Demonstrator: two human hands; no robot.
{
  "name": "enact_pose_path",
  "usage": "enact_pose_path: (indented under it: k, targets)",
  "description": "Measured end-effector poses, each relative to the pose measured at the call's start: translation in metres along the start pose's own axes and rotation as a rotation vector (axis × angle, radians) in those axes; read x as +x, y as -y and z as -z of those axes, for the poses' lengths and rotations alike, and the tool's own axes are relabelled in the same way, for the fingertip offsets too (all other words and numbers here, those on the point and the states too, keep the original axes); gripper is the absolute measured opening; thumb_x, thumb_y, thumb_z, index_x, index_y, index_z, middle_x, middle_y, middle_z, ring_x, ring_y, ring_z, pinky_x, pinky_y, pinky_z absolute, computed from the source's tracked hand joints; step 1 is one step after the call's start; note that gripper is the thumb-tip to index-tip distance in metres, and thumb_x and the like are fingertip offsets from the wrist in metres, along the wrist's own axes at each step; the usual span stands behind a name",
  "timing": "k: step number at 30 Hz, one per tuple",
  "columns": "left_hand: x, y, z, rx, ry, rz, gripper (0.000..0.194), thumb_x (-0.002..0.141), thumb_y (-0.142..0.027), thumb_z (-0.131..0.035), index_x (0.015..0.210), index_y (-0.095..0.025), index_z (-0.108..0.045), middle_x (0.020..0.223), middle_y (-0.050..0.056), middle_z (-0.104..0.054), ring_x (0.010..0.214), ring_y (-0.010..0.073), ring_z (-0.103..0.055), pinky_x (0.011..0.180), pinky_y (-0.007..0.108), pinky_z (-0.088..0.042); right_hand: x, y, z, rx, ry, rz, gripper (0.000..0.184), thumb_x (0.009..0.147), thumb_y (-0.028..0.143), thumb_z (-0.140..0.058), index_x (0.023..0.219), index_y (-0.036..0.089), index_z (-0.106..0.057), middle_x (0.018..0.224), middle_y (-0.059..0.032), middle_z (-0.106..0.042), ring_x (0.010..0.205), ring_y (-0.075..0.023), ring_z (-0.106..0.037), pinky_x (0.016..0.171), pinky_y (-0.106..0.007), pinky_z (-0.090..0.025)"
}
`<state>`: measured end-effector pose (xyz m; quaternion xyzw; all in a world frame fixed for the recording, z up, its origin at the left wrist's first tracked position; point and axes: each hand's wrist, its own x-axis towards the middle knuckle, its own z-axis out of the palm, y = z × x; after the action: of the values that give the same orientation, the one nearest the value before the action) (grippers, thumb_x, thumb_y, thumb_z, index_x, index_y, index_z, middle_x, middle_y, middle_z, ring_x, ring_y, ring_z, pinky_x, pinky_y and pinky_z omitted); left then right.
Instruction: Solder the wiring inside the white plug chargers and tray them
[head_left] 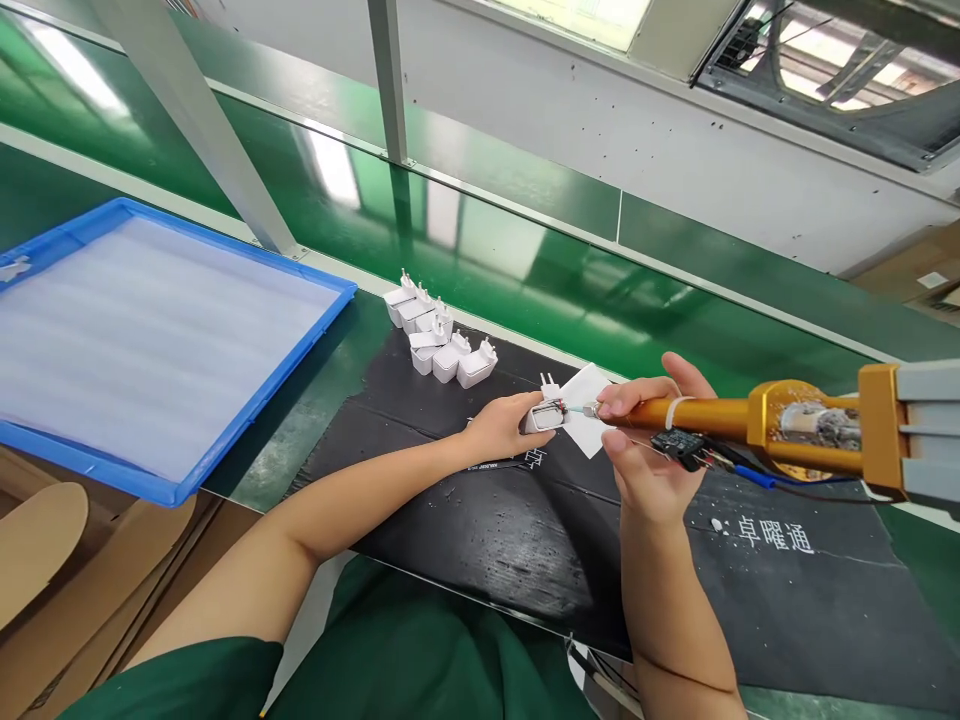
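Observation:
My left hand [504, 430] is closed around a white plug-in power adapter [541, 418] with two prongs pointing up. The adapter's casing is open on the side facing right, and small wires and parts show inside. In my right hand [652, 455] is a gold dispensing gun [697, 418], its thin pale nozzle at the adapter's open side; whether it touches cannot be made out. A small black switch [679, 448] with wires hangs along the gun. Under the nozzle lies a white sheet [589, 425]. Several more white adapters [457, 357] stand grouped to the left, prongs up.
A black mat [480, 530] with white lettering covers this part of the green bench. To the left is a blue-rimmed tray [176, 485] with a white lining. Metal posts [388, 85] rise behind; cardboard [112, 590] sits below left.

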<state>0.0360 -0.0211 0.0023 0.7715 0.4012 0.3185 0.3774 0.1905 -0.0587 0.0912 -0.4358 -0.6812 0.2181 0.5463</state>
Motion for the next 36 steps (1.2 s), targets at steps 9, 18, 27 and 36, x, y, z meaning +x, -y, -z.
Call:
enact_pose_path:
  k: [9, 18, 27, 36]
  targets:
    - [0.0, -0.004, 0.002, -0.11, -0.027, 0.056, 0.037, 0.081, -0.033, -0.064, 0.113, -0.015, -0.062, 0.091, 0.003, -0.069, 0.076, 0.0171, -0.062, 0.069, 0.025, -0.047, 0.006, 0.005, -0.002, 0.149, 0.019, 0.032, 0.054, 0.081, 0.035, -0.066, 0.132, 0.036, -0.045, 0.083, -0.0004, -0.054, 0.073, -0.0186, -0.055, 0.075, -0.039, -0.052]
    - [-0.002, -0.007, 0.002, -0.199, -0.037, 0.079, 0.04, 0.08, -0.036, -0.063, 0.115, -0.016, -0.062, 0.094, 0.003, -0.07, 0.078, 0.0172, -0.063, 0.069, 0.024, -0.047, 0.008, 0.005, -0.004, 0.306, 0.004, 0.075, 0.048, 0.081, 0.026, -0.068, 0.127, 0.033, -0.055, 0.08, 0.0012, -0.055, 0.071, -0.0161, -0.053, 0.071, -0.035, -0.046]
    - [0.0, -0.004, 0.0, -0.241, -0.021, 0.157, 0.036, 0.078, -0.031, -0.065, 0.11, -0.016, -0.062, 0.09, 0.002, -0.07, 0.077, 0.0173, -0.063, 0.07, 0.025, -0.047, 0.005, 0.005, -0.002, 0.293, 0.061, 0.063, 0.059, 0.076, 0.027, -0.071, 0.131, 0.034, -0.05, 0.084, -0.0004, -0.056, 0.077, -0.0186, -0.054, 0.074, -0.038, -0.05]
    - [-0.005, -0.01, -0.016, -0.529, 0.007, 0.121, 0.049, 0.073, -0.029, -0.07, 0.118, -0.015, -0.058, 0.097, 0.003, -0.071, 0.085, 0.0191, -0.065, 0.072, 0.025, -0.051, -0.008, 0.015, -0.009, 0.306, 0.074, 0.054, 0.057, 0.078, 0.032, -0.071, 0.131, 0.035, -0.048, 0.084, -0.001, -0.053, 0.077, -0.0202, -0.055, 0.08, -0.043, -0.053]
